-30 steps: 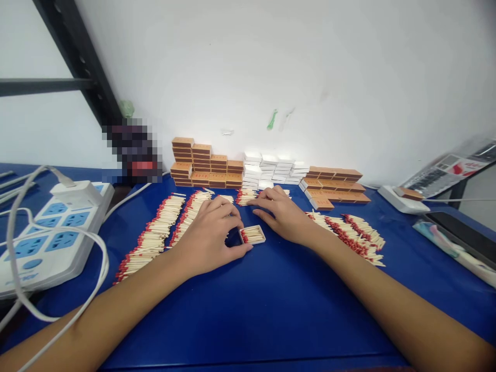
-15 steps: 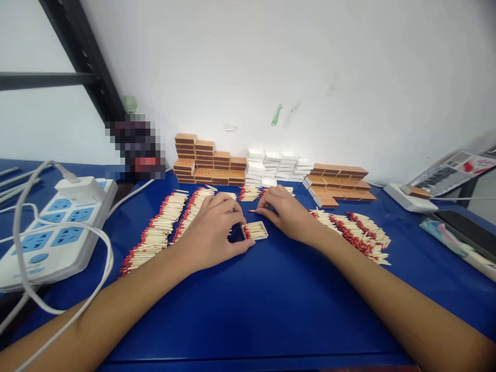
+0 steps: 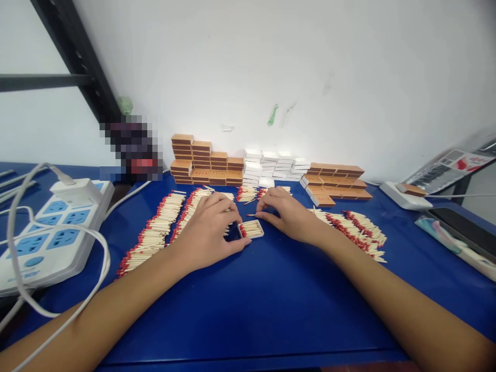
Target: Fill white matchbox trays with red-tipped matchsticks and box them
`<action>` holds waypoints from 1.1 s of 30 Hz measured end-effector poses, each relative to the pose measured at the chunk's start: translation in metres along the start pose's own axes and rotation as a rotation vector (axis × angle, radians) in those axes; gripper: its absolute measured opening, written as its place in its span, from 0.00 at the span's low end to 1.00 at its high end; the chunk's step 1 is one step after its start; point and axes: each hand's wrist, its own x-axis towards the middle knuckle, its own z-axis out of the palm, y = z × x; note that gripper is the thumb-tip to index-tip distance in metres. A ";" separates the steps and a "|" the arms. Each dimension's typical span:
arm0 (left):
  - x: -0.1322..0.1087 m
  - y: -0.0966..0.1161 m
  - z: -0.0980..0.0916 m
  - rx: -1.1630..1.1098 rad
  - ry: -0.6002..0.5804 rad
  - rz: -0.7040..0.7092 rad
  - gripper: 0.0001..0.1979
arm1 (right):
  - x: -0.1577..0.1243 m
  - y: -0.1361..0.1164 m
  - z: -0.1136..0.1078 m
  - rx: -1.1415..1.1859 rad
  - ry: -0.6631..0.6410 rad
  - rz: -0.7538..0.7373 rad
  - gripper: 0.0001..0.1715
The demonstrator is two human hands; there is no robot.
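My left hand [image 3: 213, 227] is closed around the left end of a small open matchbox tray [image 3: 262, 235], thumb at its near side and fingers at its far side. Several red-tipped matches [image 3: 251, 229] lie in the tray. Just beyond it, my right hand [image 3: 284, 214] pinches a single match [image 3: 251, 215] between thumb and fingertips, its red head pointing left. Small piles of loose matches [image 3: 247, 194] lie behind the hands. A long row of matches [image 3: 155, 232] runs along the left, and more match rows [image 3: 354, 232] lie right of my right forearm.
Brown matchboxes [image 3: 209, 175] and white trays [image 3: 284, 164] stand stacked against the wall, with more brown matchboxes [image 3: 337, 183] at right. A power strip [image 3: 58, 227] with a looping white cable is at left. A phone [image 3: 465, 227] lies at far right.
My right hand has come slightly nearer the tray with the pinched match. Another match now shows on the table beyond it. My left hand keeps its hold; the whole view has shifted slightly.
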 end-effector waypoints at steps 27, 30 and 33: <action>0.000 0.000 0.000 0.005 -0.012 -0.009 0.11 | 0.006 -0.004 0.006 0.039 0.001 0.002 0.09; 0.000 0.001 0.000 -0.006 -0.007 -0.012 0.10 | 0.006 -0.007 0.004 0.020 -0.020 0.021 0.10; -0.001 0.001 0.000 0.007 -0.009 -0.020 0.10 | 0.003 -0.014 -0.004 0.014 -0.019 0.012 0.09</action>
